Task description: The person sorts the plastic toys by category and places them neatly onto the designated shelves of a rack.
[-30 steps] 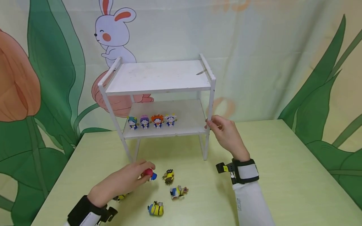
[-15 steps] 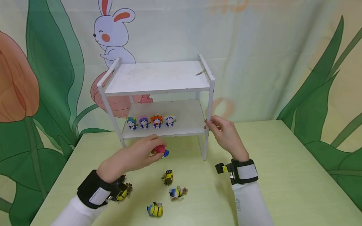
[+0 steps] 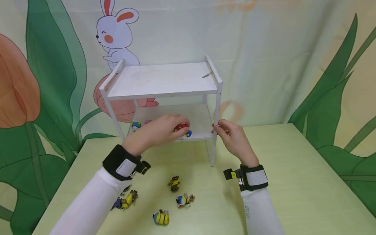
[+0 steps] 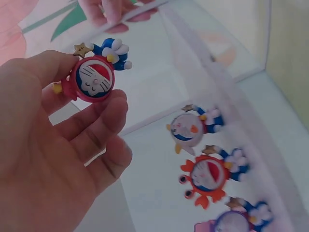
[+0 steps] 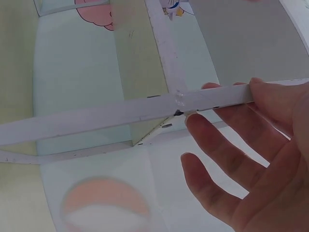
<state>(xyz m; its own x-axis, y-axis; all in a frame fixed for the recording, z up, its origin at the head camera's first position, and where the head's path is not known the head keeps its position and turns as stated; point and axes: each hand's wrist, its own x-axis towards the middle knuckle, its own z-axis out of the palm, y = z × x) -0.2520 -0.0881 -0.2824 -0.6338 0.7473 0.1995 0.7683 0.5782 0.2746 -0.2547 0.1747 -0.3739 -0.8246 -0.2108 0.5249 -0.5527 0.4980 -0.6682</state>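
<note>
My left hand point(image 3: 161, 132) pinches a small cartoon cat figurine point(image 4: 94, 77) with a red hood, blue body and gold star, between thumb and fingers. It is over the front of the lower shelf point(image 3: 199, 125) of a white two-tier rack. Figurines in a white hood point(image 4: 187, 129), an orange crab hood point(image 4: 207, 174) and a purple hood point(image 4: 234, 222) stand in a row there, beside one in a green hood point(image 3: 136, 126); in the head view my left hand hides some of them. My right hand point(image 3: 236, 142) grips the rack's right front post point(image 3: 217, 107).
On the table point(image 3: 299, 182) in front of the rack lie several yellow minion figurines, one at centre point(image 3: 174, 183), one in blue and white point(image 3: 185, 199) and one near the front point(image 3: 161, 217). A further cluster of figurines point(image 3: 127, 199) is at left. The rack's top shelf point(image 3: 163, 78) overhangs the lower one.
My left hand has carried the red-hooded figurine up from the table and rightward to the lower shelf. The right hand has stayed on the post.
</note>
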